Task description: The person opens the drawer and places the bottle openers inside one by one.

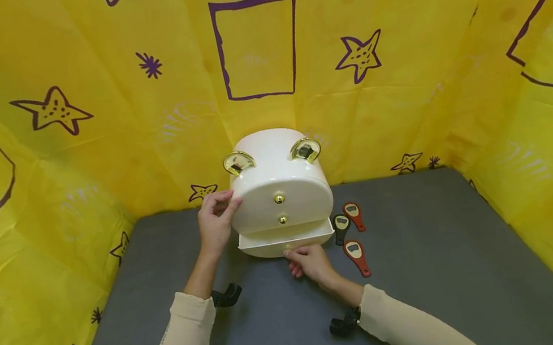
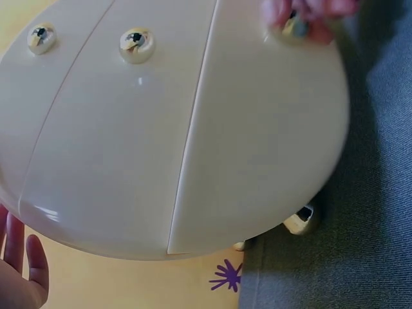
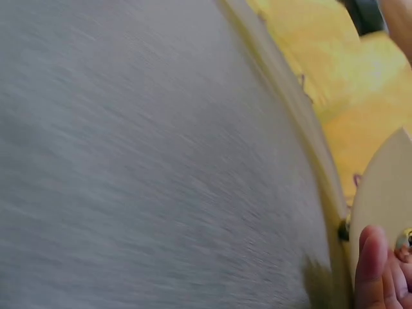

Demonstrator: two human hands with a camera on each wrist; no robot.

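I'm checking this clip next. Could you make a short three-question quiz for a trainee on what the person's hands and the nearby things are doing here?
1. Multiple choice: which drawer of the white box is pulled out? A) top B) middle C) bottom
2. True or false: the left hand is pinching a drawer knob.
3. Count: of the paddle-shaped items lying to the right of the box in the head view, how many are red?

Key:
1. C; the bottom drawer is out, with the right hand at its front.
2. False; its fingers are at the left side of the box.
3. Two; the other one is black.
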